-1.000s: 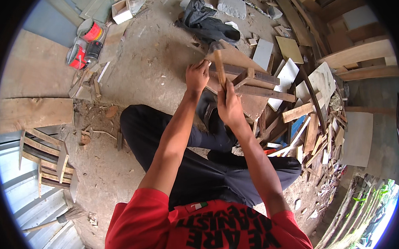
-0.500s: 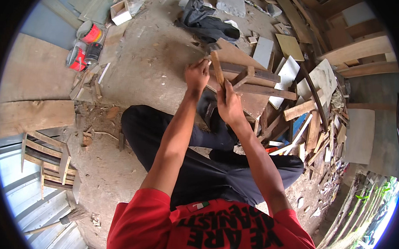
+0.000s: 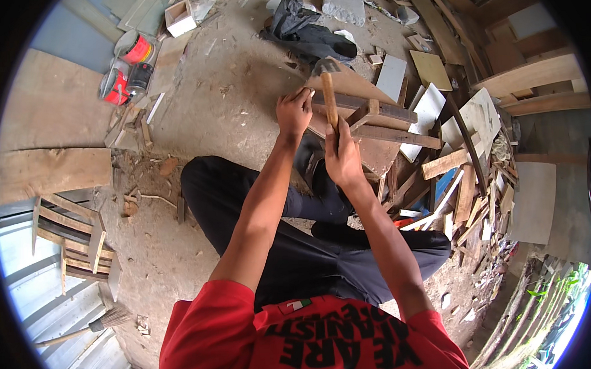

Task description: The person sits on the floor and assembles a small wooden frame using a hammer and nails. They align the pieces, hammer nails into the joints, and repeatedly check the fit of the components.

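Plainly, hammer (image 3: pixel 329 95) in right hand (image 3: pixel 342 155), wooden frame (image 3: pixel 366 109) alongside

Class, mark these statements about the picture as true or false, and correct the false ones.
1. The right hand grips a hammer. True.
2. A broom is at the lower left of the picture. True.
3. The left hand holds the broom. False: the left hand is by one end of the wooden frame.
4. The red cans are on the right side of the picture. False: the red cans are at the upper left.
5. The person's shirt is red. True.
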`<state>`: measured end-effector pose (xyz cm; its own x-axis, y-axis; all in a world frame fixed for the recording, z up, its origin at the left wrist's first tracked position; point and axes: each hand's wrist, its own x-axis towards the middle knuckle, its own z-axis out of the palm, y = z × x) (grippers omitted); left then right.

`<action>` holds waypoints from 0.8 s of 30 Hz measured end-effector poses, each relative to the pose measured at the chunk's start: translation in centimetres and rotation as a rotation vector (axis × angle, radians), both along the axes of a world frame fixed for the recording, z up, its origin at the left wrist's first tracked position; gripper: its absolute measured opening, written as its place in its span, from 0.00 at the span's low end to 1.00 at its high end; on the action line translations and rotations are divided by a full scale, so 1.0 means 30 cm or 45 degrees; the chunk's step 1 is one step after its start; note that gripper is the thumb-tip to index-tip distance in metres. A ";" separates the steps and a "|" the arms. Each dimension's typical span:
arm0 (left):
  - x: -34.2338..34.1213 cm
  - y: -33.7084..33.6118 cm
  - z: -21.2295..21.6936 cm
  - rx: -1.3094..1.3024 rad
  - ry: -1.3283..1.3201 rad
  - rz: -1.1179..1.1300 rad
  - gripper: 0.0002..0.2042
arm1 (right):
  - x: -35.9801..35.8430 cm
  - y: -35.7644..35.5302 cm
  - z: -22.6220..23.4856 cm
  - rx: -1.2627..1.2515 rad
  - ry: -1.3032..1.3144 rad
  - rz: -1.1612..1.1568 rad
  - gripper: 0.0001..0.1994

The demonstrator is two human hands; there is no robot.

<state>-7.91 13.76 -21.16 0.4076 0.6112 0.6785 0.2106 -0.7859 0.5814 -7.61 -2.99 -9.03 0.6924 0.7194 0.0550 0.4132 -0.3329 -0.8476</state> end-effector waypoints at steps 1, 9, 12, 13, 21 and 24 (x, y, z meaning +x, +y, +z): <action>0.001 0.000 0.000 -0.001 0.036 0.014 0.03 | -0.014 -0.010 0.001 0.065 0.023 -0.036 0.20; -0.007 0.010 -0.009 -0.114 0.145 -0.036 0.03 | -0.030 0.001 0.039 0.096 0.035 0.012 0.18; 0.006 0.015 0.000 0.004 0.017 0.020 0.03 | 0.013 -0.001 -0.033 0.013 -0.071 0.057 0.19; 0.008 0.016 0.010 -0.010 0.014 0.010 0.03 | 0.022 0.009 -0.031 -0.017 -0.052 0.047 0.19; -0.002 -0.006 -0.010 -0.011 0.007 0.022 0.03 | 0.013 0.004 -0.009 0.042 -0.056 0.058 0.17; 0.002 0.015 -0.007 -0.028 0.071 0.025 0.05 | 0.022 0.022 -0.015 0.007 -0.042 0.028 0.14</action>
<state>-7.84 14.21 -21.38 0.4324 0.6338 0.6413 0.2584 -0.7685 0.5853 -6.93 -2.34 -9.49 0.6742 0.7340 0.0819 0.4483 -0.3185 -0.8352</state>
